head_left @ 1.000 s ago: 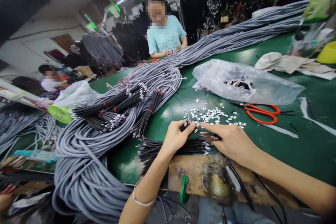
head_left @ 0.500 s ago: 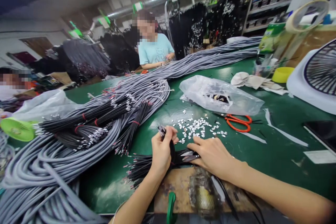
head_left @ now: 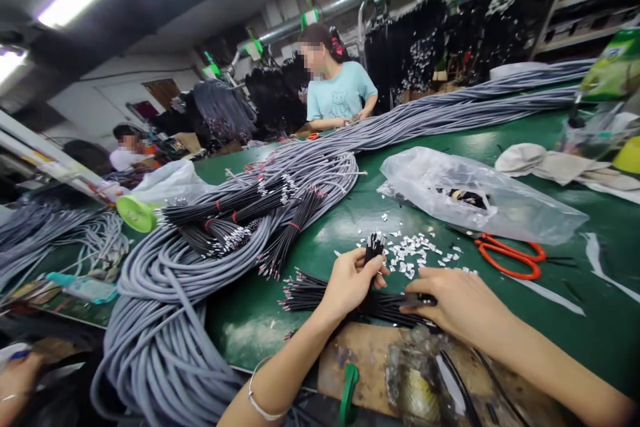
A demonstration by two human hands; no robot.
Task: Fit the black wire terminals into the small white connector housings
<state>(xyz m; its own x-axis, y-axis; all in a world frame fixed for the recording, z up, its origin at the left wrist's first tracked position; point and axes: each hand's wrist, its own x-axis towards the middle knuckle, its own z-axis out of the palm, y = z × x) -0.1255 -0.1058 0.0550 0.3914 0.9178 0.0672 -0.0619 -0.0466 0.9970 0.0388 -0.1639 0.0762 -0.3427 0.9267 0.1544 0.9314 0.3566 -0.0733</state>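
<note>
My left hand (head_left: 350, 280) is closed round a small bunch of thin black wires (head_left: 373, 248), their tips standing upright above my fingers. My right hand (head_left: 457, 300) rests on a loose pile of black wires (head_left: 320, 293) lying across the green table (head_left: 575, 280). Its fingers pinch the end of some of those wires. Small white connector pieces (head_left: 415, 253) are scattered just beyond both hands.
A thick coil of grey cables (head_left: 165, 320) fills the left. Banded black wire bundles (head_left: 235, 210) lie on it. A clear plastic bag (head_left: 475, 193), orange scissors (head_left: 510, 257) and cloths (head_left: 545, 163) sit to the right. A person in a light blue shirt (head_left: 337, 97) works across the table.
My left hand has kept its hold on the wire bunch and turned it more upright. My right hand stays on the wire pile. The camera view swung back toward the left.
</note>
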